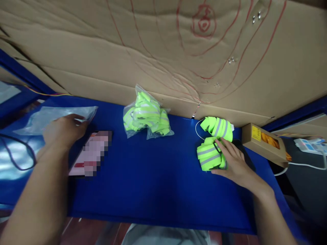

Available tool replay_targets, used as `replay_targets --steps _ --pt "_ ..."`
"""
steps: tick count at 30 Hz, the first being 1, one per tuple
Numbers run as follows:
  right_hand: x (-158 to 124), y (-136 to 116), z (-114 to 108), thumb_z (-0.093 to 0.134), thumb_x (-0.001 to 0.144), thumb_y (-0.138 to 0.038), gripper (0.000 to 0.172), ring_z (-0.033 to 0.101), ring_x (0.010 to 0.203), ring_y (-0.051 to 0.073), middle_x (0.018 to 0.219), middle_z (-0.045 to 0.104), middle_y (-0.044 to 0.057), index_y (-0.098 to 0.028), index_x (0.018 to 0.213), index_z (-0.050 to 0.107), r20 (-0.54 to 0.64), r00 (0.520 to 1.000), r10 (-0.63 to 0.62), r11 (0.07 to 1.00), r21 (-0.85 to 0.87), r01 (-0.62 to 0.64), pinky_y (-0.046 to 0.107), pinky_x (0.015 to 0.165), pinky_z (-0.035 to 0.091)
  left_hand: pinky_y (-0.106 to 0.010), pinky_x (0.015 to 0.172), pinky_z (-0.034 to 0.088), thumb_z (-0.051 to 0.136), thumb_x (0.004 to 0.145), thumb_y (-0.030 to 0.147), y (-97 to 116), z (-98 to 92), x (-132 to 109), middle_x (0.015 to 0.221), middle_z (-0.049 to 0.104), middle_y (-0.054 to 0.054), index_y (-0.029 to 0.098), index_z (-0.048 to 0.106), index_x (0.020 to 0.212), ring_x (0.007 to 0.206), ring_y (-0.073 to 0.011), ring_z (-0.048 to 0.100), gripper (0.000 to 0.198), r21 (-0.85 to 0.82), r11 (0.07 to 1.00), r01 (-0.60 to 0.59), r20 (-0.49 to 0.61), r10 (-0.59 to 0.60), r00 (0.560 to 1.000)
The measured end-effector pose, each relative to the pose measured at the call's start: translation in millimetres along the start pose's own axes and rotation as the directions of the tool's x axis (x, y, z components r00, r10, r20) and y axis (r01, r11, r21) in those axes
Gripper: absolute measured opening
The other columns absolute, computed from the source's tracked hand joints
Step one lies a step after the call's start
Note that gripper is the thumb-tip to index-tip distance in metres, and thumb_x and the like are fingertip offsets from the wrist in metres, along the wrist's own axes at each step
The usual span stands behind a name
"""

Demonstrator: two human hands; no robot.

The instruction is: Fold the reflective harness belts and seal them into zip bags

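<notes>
My right hand (233, 163) is closed around a coiled bundle of fluorescent yellow straps (209, 154) with grey reflective stripes, resting on the blue table. A dark band shows on the bundle near my fingertips. Just behind it lies a second bundle of the same straps (217, 126). On the far left, my left hand (65, 131) is over a clear plastic bag (38, 119). Its fingers are loosely curled with a gap at the thumb, slightly blurred; whether they touch the bag is unclear. Clear bags packed with yellow straps (146, 114) sit at the back middle.
A phone-like device (90, 154) with a pixelated screen lies right of my left forearm. A black cable (17, 166) loops at the left edge. The cardboard wall (102, 61) with red drawn lines bounds the table (153, 190) behind. A cardboard box (265, 144) stands right, near a white cable (306, 165).
</notes>
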State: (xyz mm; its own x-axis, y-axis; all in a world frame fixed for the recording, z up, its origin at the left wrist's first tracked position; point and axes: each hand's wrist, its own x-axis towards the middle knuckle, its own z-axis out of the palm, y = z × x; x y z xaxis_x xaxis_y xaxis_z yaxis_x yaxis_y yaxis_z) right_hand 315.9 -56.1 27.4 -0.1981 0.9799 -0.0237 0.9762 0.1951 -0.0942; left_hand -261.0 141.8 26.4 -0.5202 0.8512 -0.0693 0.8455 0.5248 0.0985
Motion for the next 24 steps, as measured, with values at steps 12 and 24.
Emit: replay_targets --steps 12,24 --pt "8 -56 9 0.068 0.093 -0.047 0.085 0.035 0.149 0.039 0.167 0.035 0.010 -0.032 0.164 0.024 -0.108 0.986 -0.127 0.970 0.195 0.146 0.062 0.120 0.037 -0.048 0.110 0.048 0.077 0.084 0.057 114 2.2 -245 0.155 0.050 -0.011 0.031 0.044 0.152 0.137 -0.0330 0.053 0.079 -0.450 0.055 -0.891 -0.083 0.991 0.103" --pt "9 -68 14 0.074 0.088 -0.027 0.060 0.052 0.136 0.033 0.152 0.044 0.015 -0.028 0.144 0.052 -0.471 0.871 -0.138 0.818 0.441 0.369 0.052 0.111 0.050 -0.044 0.105 0.049 0.079 0.075 0.030 145 53.7 -250 0.136 0.059 -0.013 0.022 0.055 0.135 0.122 -0.0302 0.061 0.065 -0.701 0.096 -0.706 -0.103 0.967 0.233"
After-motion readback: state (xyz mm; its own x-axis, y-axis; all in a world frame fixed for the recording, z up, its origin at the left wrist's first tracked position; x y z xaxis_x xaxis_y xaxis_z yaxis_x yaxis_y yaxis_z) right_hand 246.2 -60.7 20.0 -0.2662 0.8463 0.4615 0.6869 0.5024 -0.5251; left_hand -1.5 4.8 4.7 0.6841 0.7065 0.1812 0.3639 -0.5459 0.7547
